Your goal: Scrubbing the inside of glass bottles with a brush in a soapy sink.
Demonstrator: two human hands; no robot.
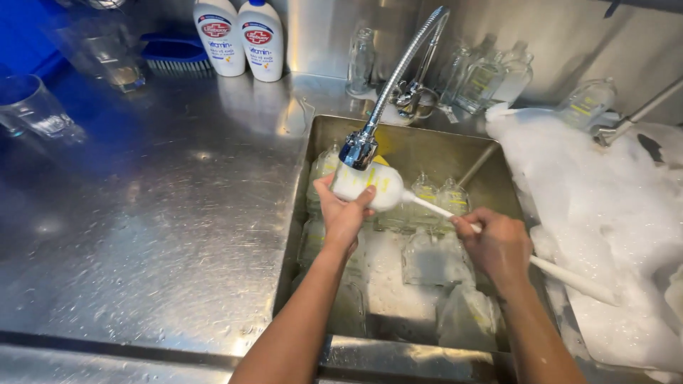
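Head view, left hand (343,213) gripping soapy bottle (368,186), right hand (498,245) clasping brush handle (569,277), steel sink (420,153).

You work with two hands: the left hand (343,215) holds one foamy bottle (368,186), the right hand (496,245) one white brush (569,279). One tap (398,78) arches over one sink (416,146), where at least six more bottles (435,259) lie in suds; the exact number is hard to tell. About five bottles (485,82) stand behind the sink. On the counter (156,213): two white soap bottles (240,37), two tumblers (32,107) and one blue scrub brush (176,58).
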